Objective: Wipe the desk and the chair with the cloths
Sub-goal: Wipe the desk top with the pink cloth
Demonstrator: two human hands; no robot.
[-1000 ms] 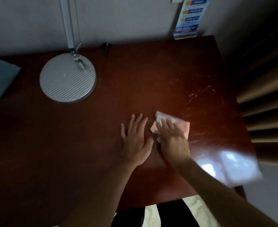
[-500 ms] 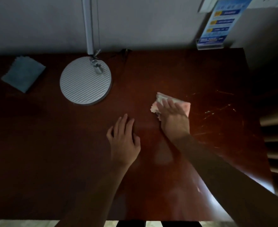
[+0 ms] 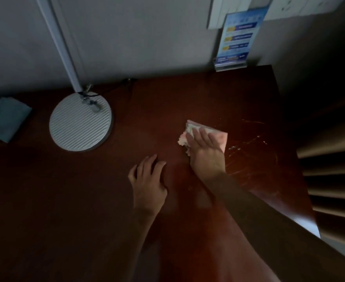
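Note:
The dark red-brown wooden desk [image 3: 45,200] fills the view. My right hand [image 3: 205,151] lies flat on a folded pink cloth [image 3: 222,136] and presses it onto the desk right of centre. Part of the cloth is hidden under the palm and fingers. My left hand [image 3: 148,186] rests on the bare desk to the left of it, fingers slightly curled, holding nothing. A folded blue-green cloth [image 3: 5,119] lies at the far left of the desk. Wet or scratched streaks [image 3: 246,147] shine just right of the pink cloth. No chair is in view.
A lamp with a round ribbed silver base [image 3: 80,123] and a slanted pole [image 3: 57,41] stands at the back left. A blue sign in a clear stand [image 3: 235,41] leans at the wall, back right. Beige curtain folds [image 3: 330,180] hang beyond the desk's right edge.
My right hand has pushed the pink cloth away from me across the desk. My left hand stayed flat beside it and now sits farther from the cloth. The view tilted up toward the wall.

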